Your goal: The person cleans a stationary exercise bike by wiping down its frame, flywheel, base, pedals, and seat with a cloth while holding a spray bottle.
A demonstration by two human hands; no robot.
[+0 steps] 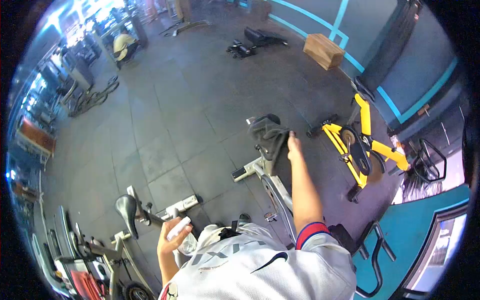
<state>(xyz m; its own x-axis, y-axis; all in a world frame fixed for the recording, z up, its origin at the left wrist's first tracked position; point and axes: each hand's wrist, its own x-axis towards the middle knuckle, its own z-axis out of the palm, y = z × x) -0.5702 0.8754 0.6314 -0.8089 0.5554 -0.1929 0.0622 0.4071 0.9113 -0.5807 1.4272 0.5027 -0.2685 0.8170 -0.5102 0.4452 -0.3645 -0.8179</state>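
Observation:
My right hand point(295, 147) reaches forward with its fingers closed on the edge of a dark grey cloth point(272, 139). The cloth drapes against the black saddle point(266, 119) of a white exercise bike point(275, 187) in front of me. Close to my waist, my left hand point(171, 237) is wrapped around a spray bottle point(179, 228) with a white head; its clear body is partly hidden by the hand and my shirt. A second bike's black saddle point(127, 212) lies just left of that hand.
A yellow exercise bike point(367, 140) stands at right, near a wooden box point(324, 51) by the wall. More bikes point(110, 252) crowd the lower left. Black equipment point(255, 41) lies on the floor ahead. A person point(124, 46) crouches far left among machines.

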